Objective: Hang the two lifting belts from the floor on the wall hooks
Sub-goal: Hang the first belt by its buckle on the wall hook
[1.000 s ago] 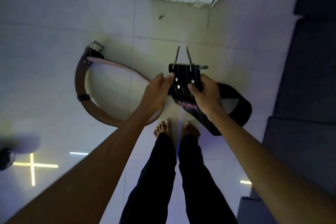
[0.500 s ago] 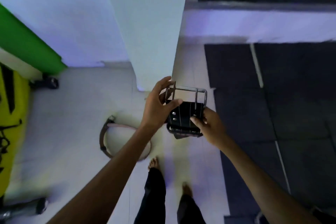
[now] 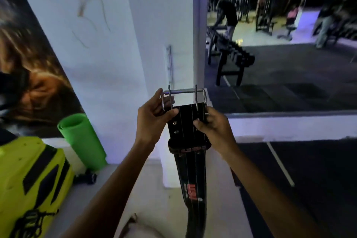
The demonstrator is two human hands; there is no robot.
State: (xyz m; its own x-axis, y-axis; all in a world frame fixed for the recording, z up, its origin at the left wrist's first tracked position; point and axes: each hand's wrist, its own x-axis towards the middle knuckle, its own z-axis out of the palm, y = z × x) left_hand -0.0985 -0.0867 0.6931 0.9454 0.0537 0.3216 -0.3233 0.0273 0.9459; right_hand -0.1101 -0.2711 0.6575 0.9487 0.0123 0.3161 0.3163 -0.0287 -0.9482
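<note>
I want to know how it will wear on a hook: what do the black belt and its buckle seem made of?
Black belt: probably stiff matte leather, with stitch lines and rivets. Buckle: shiny bare metal, likely steel, with two prongs.

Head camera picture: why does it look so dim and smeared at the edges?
Head view: dim bluish indoor light; the black leather lifting belt with its metal buckle, held by the left hand and right hand, is fairly sharp; the gym background is motion-blurred; the wide lens bends the white pillar.
</note>
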